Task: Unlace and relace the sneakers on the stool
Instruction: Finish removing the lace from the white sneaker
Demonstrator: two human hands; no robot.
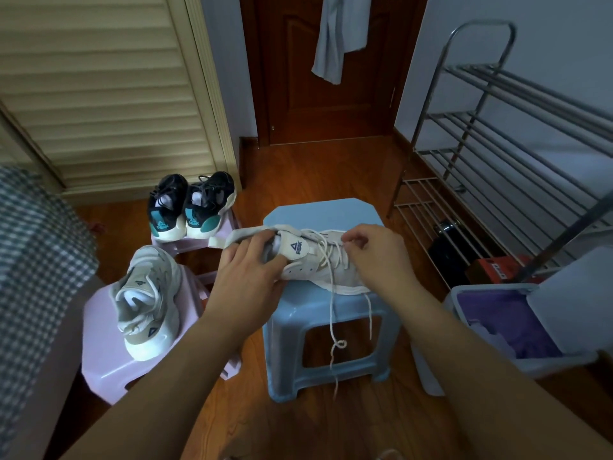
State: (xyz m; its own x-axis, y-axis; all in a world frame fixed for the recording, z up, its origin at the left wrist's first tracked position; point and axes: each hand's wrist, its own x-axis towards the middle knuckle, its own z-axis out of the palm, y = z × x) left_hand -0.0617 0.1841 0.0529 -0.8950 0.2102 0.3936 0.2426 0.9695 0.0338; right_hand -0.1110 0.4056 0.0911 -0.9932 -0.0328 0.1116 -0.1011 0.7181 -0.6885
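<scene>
A pale beige sneaker [306,260] lies on its side on the blue plastic stool [318,210], tongue towards me. My left hand [247,277] grips its heel and collar, with the thumb on the side panel. My right hand [374,254] pinches the white lace [331,313] at the eyelets over the forefoot. Two loose lace ends hang down over the stool's front edge, one with a small loop. The matching beige sneaker [146,300] stands on a pink stool [102,353] to the left.
A black and teal pair of sneakers [190,204] stands on another pink stool further back. A steel shoe rack [504,154] fills the right side, with a grey bin with a purple liner [504,323] below it. A wooden door [331,94] is straight ahead.
</scene>
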